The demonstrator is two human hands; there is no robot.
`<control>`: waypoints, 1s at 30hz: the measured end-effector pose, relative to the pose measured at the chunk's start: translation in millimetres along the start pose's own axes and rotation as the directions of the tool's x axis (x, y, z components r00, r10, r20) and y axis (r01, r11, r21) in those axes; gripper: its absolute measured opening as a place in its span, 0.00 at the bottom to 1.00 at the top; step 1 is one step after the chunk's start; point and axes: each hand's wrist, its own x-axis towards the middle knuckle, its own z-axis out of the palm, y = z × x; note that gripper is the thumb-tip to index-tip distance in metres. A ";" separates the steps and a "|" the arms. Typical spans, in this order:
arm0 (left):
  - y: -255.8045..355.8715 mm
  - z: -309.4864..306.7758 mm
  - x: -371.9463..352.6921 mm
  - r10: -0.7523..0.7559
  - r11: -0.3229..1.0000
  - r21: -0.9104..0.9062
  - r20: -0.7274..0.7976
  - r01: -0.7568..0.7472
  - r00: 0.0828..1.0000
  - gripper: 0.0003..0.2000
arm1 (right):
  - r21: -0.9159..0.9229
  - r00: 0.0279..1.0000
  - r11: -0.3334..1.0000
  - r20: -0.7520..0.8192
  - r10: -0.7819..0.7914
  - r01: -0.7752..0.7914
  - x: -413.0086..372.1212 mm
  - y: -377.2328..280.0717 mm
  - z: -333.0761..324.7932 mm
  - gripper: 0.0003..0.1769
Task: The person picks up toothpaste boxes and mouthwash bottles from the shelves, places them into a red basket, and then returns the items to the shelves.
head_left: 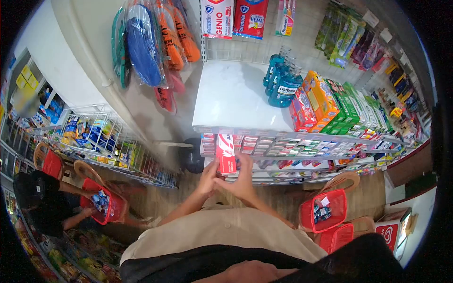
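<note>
A red and white box [225, 154] is held upright in front of the shelf edge, between my two hands. My left hand [207, 179] has its fingers pressed along the box's left side. On the other side, my right hand [239, 177] is curved round the lower right of the box, its fingertips near the row of small boxes. Rows of small red and white boxes [264, 145] fill the tier right behind. Above them is a white shelf [236, 101] bearing blue-green mouthwash bottles [284, 89], with orange and green boxes [321, 101] to their right.
Wrapped sandals [144, 45] hang at the upper left. A wire rack [101, 137] of packets stands left. Another person [40, 203] reaches into a red basket [113, 207] at lower left. Another red basket [336, 212] sits on a chair at lower right.
</note>
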 end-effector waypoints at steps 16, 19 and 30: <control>-13.3 -31.0 -6.2 0.287 0.793 0.523 0.131 -0.312 0.949 0.41 | -0.235 0.995 0.970 0.089 -0.049 0.068 7.5 -24.4 -11.8 0.34; -9.6 -45.5 10.6 0.587 0.155 0.849 0.331 -0.504 0.739 0.54 | -0.239 0.998 0.971 0.065 0.001 0.015 5.3 -31.2 -12.2 0.34; 32.7 -28.8 49.0 0.632 0.188 0.771 0.379 -0.609 0.676 0.76 | -0.241 0.992 0.966 -0.061 -0.109 0.091 -1.6 -22.8 -3.2 0.30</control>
